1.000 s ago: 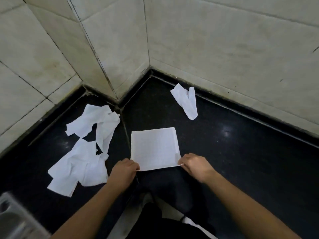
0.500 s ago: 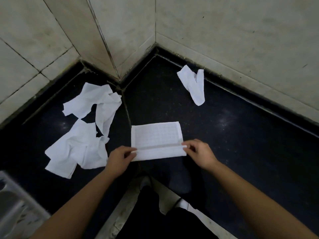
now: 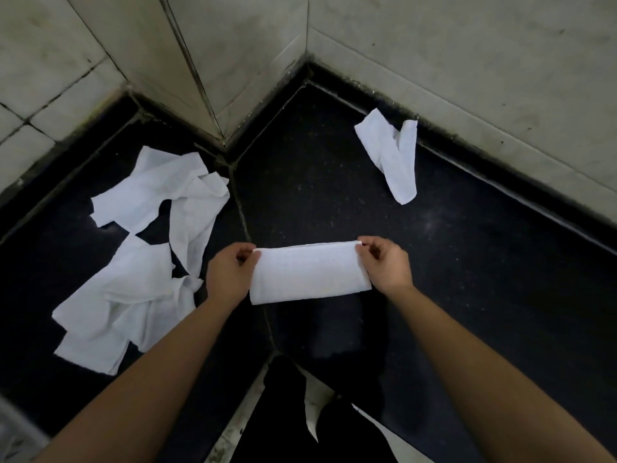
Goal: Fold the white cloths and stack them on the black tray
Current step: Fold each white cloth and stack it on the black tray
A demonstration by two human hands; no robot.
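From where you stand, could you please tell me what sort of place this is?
Probably a utility or kitchen corner: pale wall tiles with grimy dark grout meet a polished black speckled stone surface, where crumpled white cloths lie waiting to be folded.

Your folded cloth (image 3: 310, 275), near the counter's front edge, is plain white with a faint grid of tiny dots. The loose cloths (image 3: 140, 262) on the counter's left side and the lone cloth (image 3: 390, 155) by its back right edge are the same white, going bluish-grey in their creases. The counter (image 3: 467, 262) is glossy black, flecked with fine pale speckles, and the wall tiles (image 3: 434, 45) behind it are off-white with grey-brown smudges and dark grout lines.
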